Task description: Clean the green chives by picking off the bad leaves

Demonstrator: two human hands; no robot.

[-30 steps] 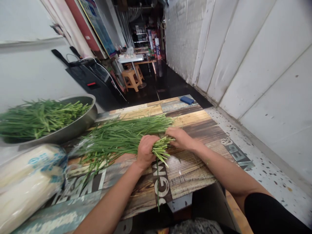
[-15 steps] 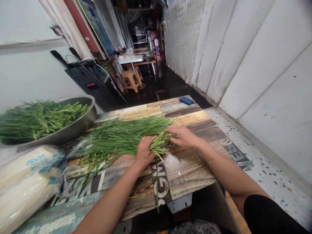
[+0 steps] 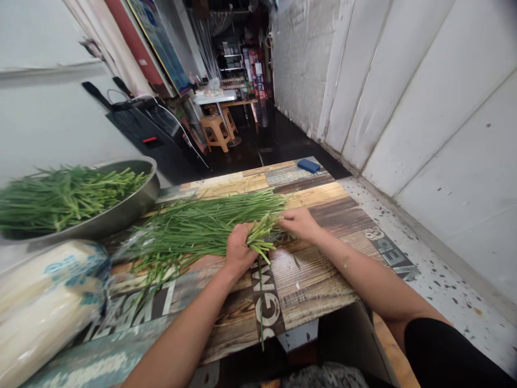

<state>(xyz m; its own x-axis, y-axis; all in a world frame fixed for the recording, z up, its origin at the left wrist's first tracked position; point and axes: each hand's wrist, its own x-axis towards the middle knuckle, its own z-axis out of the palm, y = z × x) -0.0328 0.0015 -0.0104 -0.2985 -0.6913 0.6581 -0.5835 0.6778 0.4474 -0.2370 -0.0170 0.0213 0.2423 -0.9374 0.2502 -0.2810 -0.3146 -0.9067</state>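
My left hand (image 3: 239, 247) is wrapped round a bunch of garlic chives (image 3: 262, 235), its pale cut ends poking out to the right of my fist. Just beyond those ends, my right hand (image 3: 299, 223) is pinched closed at the stem tips; whatever its fingers grip is too small to make out. Behind both hands a larger heap of chives (image 3: 210, 213) lies across the table, leaves to the left and stems to the right. One long loose blade (image 3: 261, 302) hangs down past the table's near edge.
At left stands a metal basin (image 3: 151, 188) full of chives. In front of it lies a clear plastic bag of something white (image 3: 52, 307). A small blue box (image 3: 308, 165) sits at the far corner of the wood-patterned table (image 3: 319, 291). Stools (image 3: 216, 132) stand farther back.
My right hand has drawn its fingers together and shifted slightly left at the stem ends. The left hand keeps its hold, nearly in place.
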